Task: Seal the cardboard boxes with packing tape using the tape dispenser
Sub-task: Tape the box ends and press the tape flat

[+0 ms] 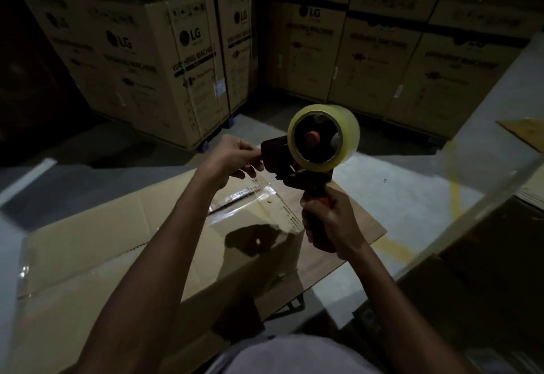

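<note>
While the right hand wraps its fingers round the handle of the tape dispenser, the head view shows the tool raised above the cardboard box, roll uppermost at twelve o'clock. At nine o'clock from the dispenser's mouth, the left hand has its fingers pinched together, apparently on the clear tape end. That strip runs nine-to-three, left hand nearest it; my read is it gets drawn down toward the box seam at six o'clock.
</note>
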Available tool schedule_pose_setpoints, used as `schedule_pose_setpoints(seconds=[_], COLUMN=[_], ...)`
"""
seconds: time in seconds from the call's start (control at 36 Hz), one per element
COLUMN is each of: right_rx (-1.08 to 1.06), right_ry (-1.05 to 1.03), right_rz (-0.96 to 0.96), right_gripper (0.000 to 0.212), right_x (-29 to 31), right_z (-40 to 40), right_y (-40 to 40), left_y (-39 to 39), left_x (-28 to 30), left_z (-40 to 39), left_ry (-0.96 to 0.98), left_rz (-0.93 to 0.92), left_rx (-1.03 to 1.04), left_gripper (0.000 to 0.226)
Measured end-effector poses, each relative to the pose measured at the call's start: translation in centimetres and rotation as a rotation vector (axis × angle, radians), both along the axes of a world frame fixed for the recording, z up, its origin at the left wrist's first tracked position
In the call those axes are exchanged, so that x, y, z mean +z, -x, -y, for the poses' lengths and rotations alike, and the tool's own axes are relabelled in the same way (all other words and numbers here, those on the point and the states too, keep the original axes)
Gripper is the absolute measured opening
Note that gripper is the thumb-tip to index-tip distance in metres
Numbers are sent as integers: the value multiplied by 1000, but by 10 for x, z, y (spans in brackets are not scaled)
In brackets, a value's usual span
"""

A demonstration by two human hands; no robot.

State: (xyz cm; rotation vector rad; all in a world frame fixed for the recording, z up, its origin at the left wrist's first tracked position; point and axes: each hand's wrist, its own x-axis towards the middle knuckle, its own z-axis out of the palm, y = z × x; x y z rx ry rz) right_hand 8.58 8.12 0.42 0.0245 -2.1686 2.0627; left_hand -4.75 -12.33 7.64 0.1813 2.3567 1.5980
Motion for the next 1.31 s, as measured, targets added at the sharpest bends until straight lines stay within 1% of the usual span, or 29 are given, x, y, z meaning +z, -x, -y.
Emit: schedule_pose_setpoints(seconds=[0.08,0.14,0.22,0.28,0.36,0.47,0.5,0.56,0.61,0.69,0.78,0.92,0.97,1.14,1.25,1.31], right_rx=[-46,-45,-52,-68,-68,-58,-57,-61,-53,-29,-32,-55,-58,-51,-49,-51], right_ry=[-22,-1,34,18,-16,-33,-36,-36,-56,-116,-112,-111,-101,-64,-63,-67], right_rz=[-19,-30,-33,-35,-37,-35,-33,-18,-20,-26,-29,18,30,76,74,65], right_gripper=[4,4,16,17,4,4,6,15,15,6,10,13,13,10,9,5], right_x=[0,3,7,10,12,12,12,12,10,7,5,0,0,-4,-4,-3], right_z=[8,11,12,10,7,8,9,12,12,10,11,11,11,12,15,16], right_y=[3,3,7,13,23,33,35,37,38,41,44,49,50,54,57,58], left_y=[7,10,16,20,24,29,30,34,38,42,44,45,46,52,55,57], left_x=[1,3,5,6,6,5,3,1,0,-2,-4,-8,-9,-13,-17,-18], left_z=[9,15,22,25,26,21,19,14,10,8,11,18,19,17,15,13], left_ry=[0,-40,-129,-164,-214,-189,-174,-145,-103,-56,-54,-82,-69,-76,-65,-45], left_rz=[-28,-4,56,76,114,112,96,64,50,66,82,82,89,94,55,25], left_rx=[-87,-164,-234,-250,-237,-138,-106,-53,-25,-42,-100,-143,-133,-52,8,36], left_gripper=[16,16,20,21,25,36,33,21,17,19,21,16,12,12,12,12])
